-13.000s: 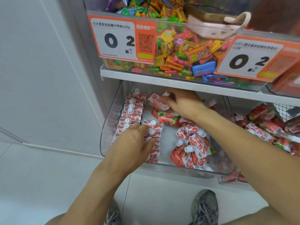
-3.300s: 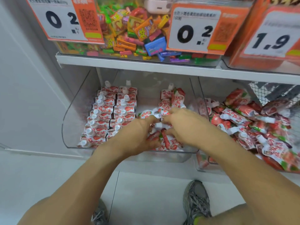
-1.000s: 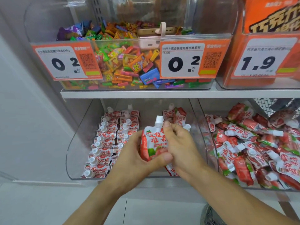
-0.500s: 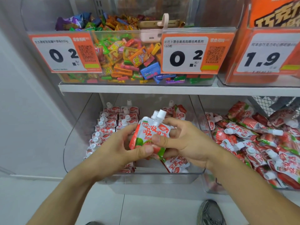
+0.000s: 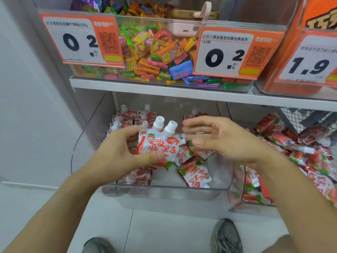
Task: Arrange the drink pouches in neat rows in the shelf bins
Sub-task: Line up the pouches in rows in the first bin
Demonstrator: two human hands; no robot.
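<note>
**Pouches held over the half-filled bin**

Below the candy shelf (image 5: 164, 88), the clear bin (image 5: 164, 188) is the big thing to mind: two neat rows of pouches (image 5: 127, 117) run down its left side, spouts pointing to the back, while a few loose ones (image 5: 195, 175) lie askew on the bare floor at its right. Next door, the right bin (image 5: 251, 203) is a jumbled heap.

The left hand (image 5: 116, 157) grips a small stack of pouches (image 5: 160, 147) just above the bin's middle, thumb across the front, long axis upright with the two white caps tipped slightly right. This grip is clamped on the stack. The right hand (image 5: 222, 141) hovers just beside it, fingers apart and relaxed, holding nothing that I can see.

My guess is that the stack goes down as a third row, in the gap right of the neat rows. The left hand is nearer, but the loose pouches lie in the way and likely need clearing first.
</note>
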